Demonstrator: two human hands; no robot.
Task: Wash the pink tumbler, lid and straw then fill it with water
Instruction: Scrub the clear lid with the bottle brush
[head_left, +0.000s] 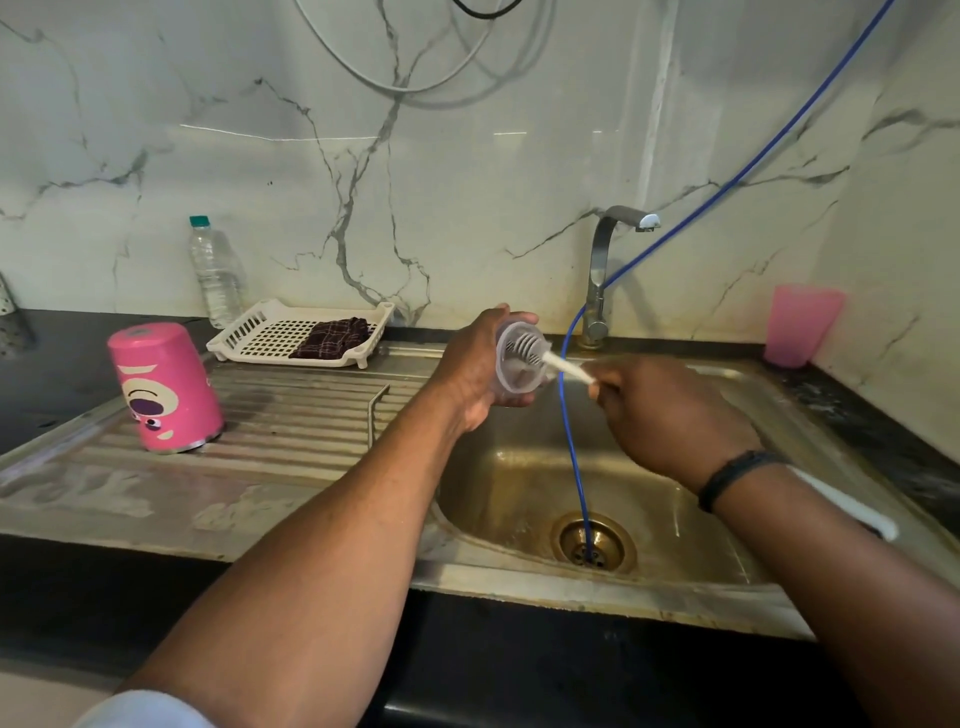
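Observation:
The pink tumbler (169, 387) with a cartoon face stands upside down on the steel drainboard at the left. Over the sink my left hand (475, 371) grips the clear round lid (517, 366), its inner side turned toward me. My right hand (670, 415) grips the white handle of a bottle brush (563, 365). The brush's bristled head lies inside the lid. I cannot see the straw.
The steel sink (524, 483) has a brass drain, and a blue hose (569, 431) runs down into it. A tap (602, 275) stands behind, spout turned right. A pink cup (802, 325) sits at the back right. A white tray (260, 332) holding a dark cloth and a water bottle (213, 270) are back left.

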